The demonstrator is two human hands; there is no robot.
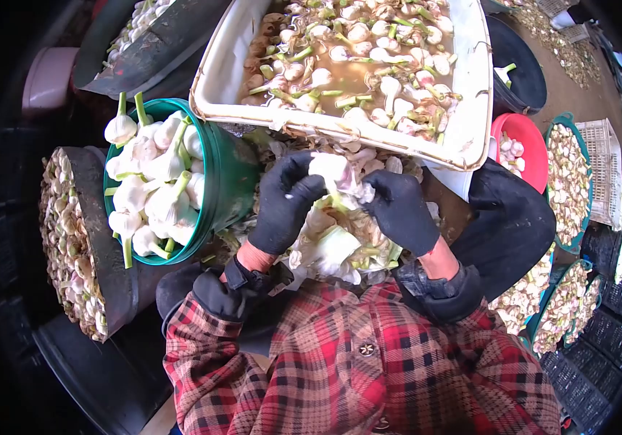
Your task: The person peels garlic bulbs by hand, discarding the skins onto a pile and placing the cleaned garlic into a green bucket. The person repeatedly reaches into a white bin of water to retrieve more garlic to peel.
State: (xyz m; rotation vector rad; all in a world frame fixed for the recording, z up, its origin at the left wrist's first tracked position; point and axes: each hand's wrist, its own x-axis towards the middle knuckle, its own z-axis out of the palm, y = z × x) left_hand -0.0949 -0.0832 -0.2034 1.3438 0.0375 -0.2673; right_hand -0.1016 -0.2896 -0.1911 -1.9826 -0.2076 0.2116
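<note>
A garlic bulb (330,169) with pale, purplish skin is gripped in the fingers of my left hand (284,201), which wears a black glove. My right hand (403,212), gloved in black too, has its fingers closed on a loose flap of garlic skin at the bulb's right side. Beneath both hands lies a heap of peeled garlic skins (333,250). To the left, a green bucket (235,170) is heaped with clean white garlic bulbs (169,167) with short green stems. Just beyond my hands stands a white tub (340,123) of brownish water with unpeeled bulbs (358,32).
A tipped dark container (112,239) at far left holds more garlic. On the right are a red basin (532,148) with some cloves, green-rimmed baskets (568,181) full of garlic and a cream plastic crate (597,163). A black basin (517,69) sits at upper right.
</note>
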